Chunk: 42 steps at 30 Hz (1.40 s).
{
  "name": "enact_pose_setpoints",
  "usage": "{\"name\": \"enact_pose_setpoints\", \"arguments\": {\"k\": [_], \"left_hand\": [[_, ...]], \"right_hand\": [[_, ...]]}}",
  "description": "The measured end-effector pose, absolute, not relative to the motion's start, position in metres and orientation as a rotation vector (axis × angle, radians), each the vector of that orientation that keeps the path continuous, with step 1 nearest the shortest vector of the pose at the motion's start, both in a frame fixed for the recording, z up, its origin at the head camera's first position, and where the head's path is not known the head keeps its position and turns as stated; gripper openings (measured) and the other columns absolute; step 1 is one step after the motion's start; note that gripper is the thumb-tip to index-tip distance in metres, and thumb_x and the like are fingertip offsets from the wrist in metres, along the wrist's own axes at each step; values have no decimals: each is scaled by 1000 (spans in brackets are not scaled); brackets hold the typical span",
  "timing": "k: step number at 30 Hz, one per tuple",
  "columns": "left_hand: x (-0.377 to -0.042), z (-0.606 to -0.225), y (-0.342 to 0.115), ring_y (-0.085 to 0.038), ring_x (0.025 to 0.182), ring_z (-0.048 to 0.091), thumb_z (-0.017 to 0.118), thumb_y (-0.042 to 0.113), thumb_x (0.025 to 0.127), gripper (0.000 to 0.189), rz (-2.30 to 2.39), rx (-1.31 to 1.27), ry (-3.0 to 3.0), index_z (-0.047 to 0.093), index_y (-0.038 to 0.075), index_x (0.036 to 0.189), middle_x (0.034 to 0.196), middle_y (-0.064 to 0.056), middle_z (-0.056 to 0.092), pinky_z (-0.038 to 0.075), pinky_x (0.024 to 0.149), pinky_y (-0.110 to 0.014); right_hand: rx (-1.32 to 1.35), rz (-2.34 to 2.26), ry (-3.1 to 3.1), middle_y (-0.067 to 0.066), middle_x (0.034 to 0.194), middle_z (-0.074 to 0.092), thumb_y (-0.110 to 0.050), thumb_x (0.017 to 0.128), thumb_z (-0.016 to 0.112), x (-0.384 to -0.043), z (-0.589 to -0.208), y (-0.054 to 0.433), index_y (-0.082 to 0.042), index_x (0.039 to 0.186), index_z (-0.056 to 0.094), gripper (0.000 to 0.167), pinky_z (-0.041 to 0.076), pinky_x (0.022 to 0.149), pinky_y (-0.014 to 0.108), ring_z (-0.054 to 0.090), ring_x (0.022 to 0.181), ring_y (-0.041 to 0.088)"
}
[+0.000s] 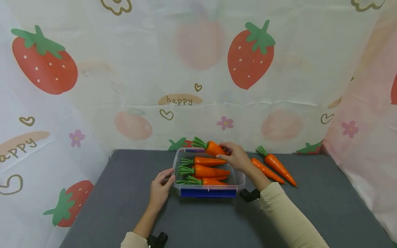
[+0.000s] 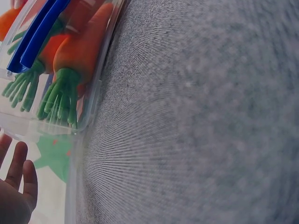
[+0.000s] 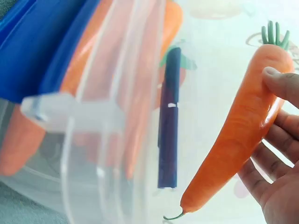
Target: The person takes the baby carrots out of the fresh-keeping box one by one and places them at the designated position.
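A clear plastic box (image 1: 240,184) with blue latches holds several orange carrots (image 1: 211,171) lying side by side, green tops to the left. Over its back part my right hand (image 1: 238,157) holds another carrot (image 1: 213,148). The right wrist view shows this carrot (image 3: 243,116) between the thumb and fingers, its thin root tip pointing down. At the box's left side, my left hand (image 1: 160,188) touches the wall near a corner, fingers fairly straight. Only part of the left hand (image 2: 16,191) appears in the left wrist view, below the box's edge.
Two more carrots lie on the grey tabletop (image 1: 136,193) right of the box: a nearer one (image 1: 267,171) beside my right forearm, and a longer one (image 1: 280,168). A strawberry-print cloth (image 1: 198,79) hangs behind the table and along both sides.
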<state>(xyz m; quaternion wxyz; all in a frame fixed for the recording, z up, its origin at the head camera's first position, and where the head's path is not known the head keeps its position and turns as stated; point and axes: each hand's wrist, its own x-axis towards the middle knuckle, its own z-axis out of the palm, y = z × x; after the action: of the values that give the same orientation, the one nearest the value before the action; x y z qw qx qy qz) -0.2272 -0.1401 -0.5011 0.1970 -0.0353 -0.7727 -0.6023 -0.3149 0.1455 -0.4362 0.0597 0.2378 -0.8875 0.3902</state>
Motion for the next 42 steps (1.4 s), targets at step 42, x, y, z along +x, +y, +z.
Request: {"name": "enact_pose_setpoints", "arguments": {"k": [42], "left_hand": [[-227, -501, -143, -24, 100, 63, 65, 4, 91, 29, -1684, -107, -2193, 66, -7, 118, 120, -22, 65, 50, 79, -16]], "right_hand": [[532, 1109, -2656, 22, 118, 65, -23, 91, 70, -311, -394, 227, 0, 127, 59, 44, 51, 92, 51, 60, 104, 35]]}}
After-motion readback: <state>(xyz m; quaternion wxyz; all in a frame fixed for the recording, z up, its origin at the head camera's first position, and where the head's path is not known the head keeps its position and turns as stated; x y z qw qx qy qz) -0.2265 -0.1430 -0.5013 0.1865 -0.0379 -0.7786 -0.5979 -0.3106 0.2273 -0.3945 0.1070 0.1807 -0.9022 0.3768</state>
